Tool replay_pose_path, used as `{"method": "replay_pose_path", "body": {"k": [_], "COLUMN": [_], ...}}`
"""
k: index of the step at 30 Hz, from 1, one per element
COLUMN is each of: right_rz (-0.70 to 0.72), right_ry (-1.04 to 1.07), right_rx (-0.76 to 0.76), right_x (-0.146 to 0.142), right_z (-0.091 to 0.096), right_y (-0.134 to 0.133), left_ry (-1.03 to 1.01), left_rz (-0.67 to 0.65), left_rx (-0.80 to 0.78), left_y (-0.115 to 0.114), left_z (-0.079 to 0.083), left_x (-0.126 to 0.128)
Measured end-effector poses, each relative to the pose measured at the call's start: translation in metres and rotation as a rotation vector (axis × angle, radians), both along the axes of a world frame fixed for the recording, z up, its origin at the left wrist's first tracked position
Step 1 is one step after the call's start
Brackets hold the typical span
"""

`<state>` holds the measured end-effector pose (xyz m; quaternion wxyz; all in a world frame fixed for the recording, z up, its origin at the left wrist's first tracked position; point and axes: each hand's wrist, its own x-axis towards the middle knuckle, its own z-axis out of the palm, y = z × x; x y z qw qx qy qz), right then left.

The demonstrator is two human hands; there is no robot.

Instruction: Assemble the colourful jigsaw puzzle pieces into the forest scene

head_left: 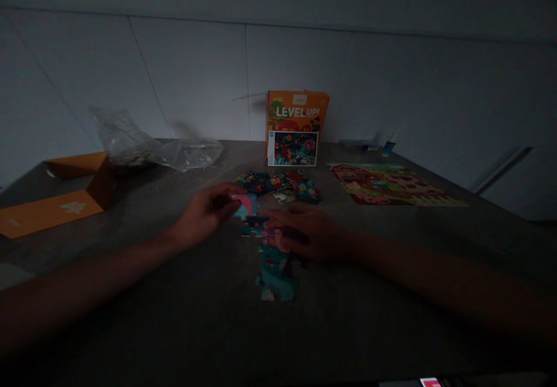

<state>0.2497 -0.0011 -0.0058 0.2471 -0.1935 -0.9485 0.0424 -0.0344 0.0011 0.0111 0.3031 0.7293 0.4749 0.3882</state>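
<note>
Between the thumb and fingers of my left hand (pixel 209 213) is a pink and light-blue puzzle piece (pixel 243 203). It is at the upper left of a partly joined puzzle (pixel 277 277) of teal, purple and dark pieces on the dark table. My right hand (pixel 311 233) lies over the right side of that puzzle, its fingers stretched out across the pieces and hiding some of them. Just beyond both hands is a pile of loose puzzle pieces (pixel 278 185). The scene is dim.
An orange "LEVEL UP!" box (pixel 298 117) stands at the back with a picture card (pixel 295 149) against it. A farm-scene puzzle (pixel 391 187) lies at right, with a small bottle (pixel 389 144) behind. At left are an orange cardboard sleeve (pixel 87 198) and clear plastic bags (pixel 187 152).
</note>
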Motion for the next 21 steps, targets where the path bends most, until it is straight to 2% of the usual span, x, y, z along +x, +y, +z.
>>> {"method": "replay_pose_path", "body": {"k": [3, 5, 7, 10, 13, 15, 18, 21], "right_rz": [-0.019, -0.003, 0.022, 0.048, 0.081, 0.123, 0.159, 0.124], "right_ry": [-0.036, -0.036, -0.036, -0.052, -0.072, -0.079, -0.093, -0.041], "right_rx": [-0.074, -0.089, -0.099, -0.114, -0.126, -0.132, -0.146, -0.127], "right_x": [0.001, 0.002, 0.002, 0.002, 0.0, -0.001, -0.002, -0.001], "right_z": [0.001, 0.001, 0.001, 0.003, 0.006, 0.009, 0.013, 0.018], "right_y": [0.0, 0.001, 0.003, 0.003, 0.0, -0.004, -0.003, 0.013], "left_ry": [0.112, 0.345, 0.496, 0.617, 0.668, 0.676, 0.68, 0.687], "left_rz": [0.239, 0.329, 0.351, 0.31, 0.191, 0.16, 0.133, 0.085], "left_rx": [0.086, 0.084, 0.062, 0.18, 0.339, 0.395, 0.466, 0.551], "left_y": [0.022, 0.036, 0.044, 0.045, 0.034, 0.026, 0.022, 0.031], "left_z": [0.001, -0.002, -0.006, -0.014, -0.02, -0.022, -0.02, -0.015], "left_x": [-0.022, -0.036, -0.044, -0.042, -0.029, -0.02, -0.011, -0.001]}}
